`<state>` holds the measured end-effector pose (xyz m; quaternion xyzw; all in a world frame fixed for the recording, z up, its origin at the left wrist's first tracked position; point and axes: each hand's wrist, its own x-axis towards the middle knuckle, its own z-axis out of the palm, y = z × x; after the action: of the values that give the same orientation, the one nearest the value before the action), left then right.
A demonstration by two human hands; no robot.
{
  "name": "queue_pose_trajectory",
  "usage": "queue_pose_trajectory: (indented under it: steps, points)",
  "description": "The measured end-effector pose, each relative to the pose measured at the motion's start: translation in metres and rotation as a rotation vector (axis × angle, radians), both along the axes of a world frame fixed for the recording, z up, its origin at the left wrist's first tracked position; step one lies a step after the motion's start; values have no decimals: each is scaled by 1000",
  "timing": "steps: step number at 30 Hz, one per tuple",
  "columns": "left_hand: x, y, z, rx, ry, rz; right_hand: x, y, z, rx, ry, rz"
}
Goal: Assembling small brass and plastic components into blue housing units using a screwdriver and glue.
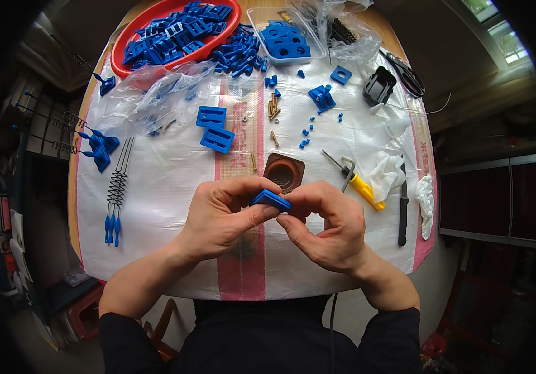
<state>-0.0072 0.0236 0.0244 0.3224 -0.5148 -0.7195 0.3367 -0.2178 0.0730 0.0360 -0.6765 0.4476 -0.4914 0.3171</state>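
Over the near middle of the table, my left hand [221, 215] pinches a small flat blue plastic piece [270, 199] between thumb and fingers. At the other end of this piece, the fingertips of my right hand [333, 227] are closed on its edge. The piece is tilted, and fingers hide part of it. Just beyond my hands sits a brown square block with a round hollow [285, 172]. Two slotted blue plates [217, 140] lie farther off to the left, one touching the other. Near them are several brass screws [273, 107] and a single screw [253, 161].
A red basin [239, 31] heaped with blue parts and a clear tub [252, 25] stand at the back. On the right lie a yellow-handled screwdriver [366, 192], a black-handled knife [403, 221] and scissors [408, 75]. Coiled wire rods with blue ends [115, 193] rest at left.
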Motion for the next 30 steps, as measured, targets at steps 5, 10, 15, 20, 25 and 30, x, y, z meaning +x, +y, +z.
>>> queue_pose_trajectory:
  steps: [5,10,15,20,25,30]
  points:
    - [1,0,-1,297,134,-14,3,3,-7,122,-135,-16]
    - [-2,3,1,472,225,4,1,0,-13,55,-63,-6]
    - [2,6,9,566,253,26,2,-4,-18,-13,-5,21]
    - [1,8,5,600,283,31,3,-6,-22,-28,34,38]
    - [0,13,4,652,368,54,7,-6,-19,-64,46,55]
    - [0,20,16,389,190,76,7,-3,-16,-52,-29,89]
